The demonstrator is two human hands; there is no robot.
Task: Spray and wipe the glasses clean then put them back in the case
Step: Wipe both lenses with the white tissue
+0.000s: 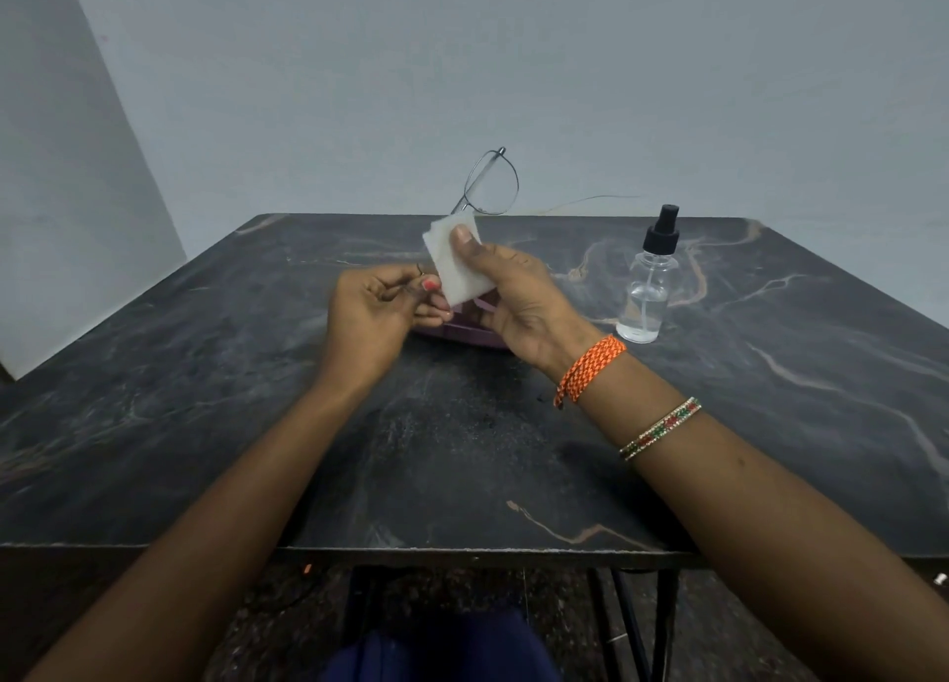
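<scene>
- The right hand [518, 291] holds a white cloth [454, 263] up over the middle of the table [205, 373], thumb pressed flat on the near face, fingers behind it.
- The glasses [490, 183] stand upright above the cloth; one lens rim rises clear of its top edge, the lower part is hidden behind the cloth.
- The left hand [375, 311] sits just left of the cloth, fingers curled, pinching a thin dark piece that looks like a temple of the glasses.
- So the frame spans both hands: top lens free, lower lens apparently inside the cloth fold, though I can't see it.
- A purple case [462, 329] lies on the table under the hands, mostly covered.
- A clear spray bottle [649, 281] with a black nozzle stands upright to the right, apart from both hands.
</scene>
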